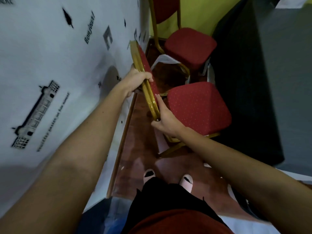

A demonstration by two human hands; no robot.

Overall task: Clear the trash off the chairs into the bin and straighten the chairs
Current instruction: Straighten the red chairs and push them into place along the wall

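A red padded chair with a gold metal frame stands just ahead of me, its seat [199,107] below my hands and its backrest [146,76] close to the white wall. My left hand [138,78] is wrapped around the top of the backrest frame. Lower down, my right hand [164,119] grips the near end of the same gold frame. A second red chair [190,46] stands farther away, seat toward me. White paper trash [164,59] lies on the floor between the two chairs.
A white wall [50,73] with black printed pictures and writing runs along the left. A dark cloth-covered table [263,81] closes off the right side. The floor [140,132] is brown wood. My feet in pale slippers [168,179] stand on it.
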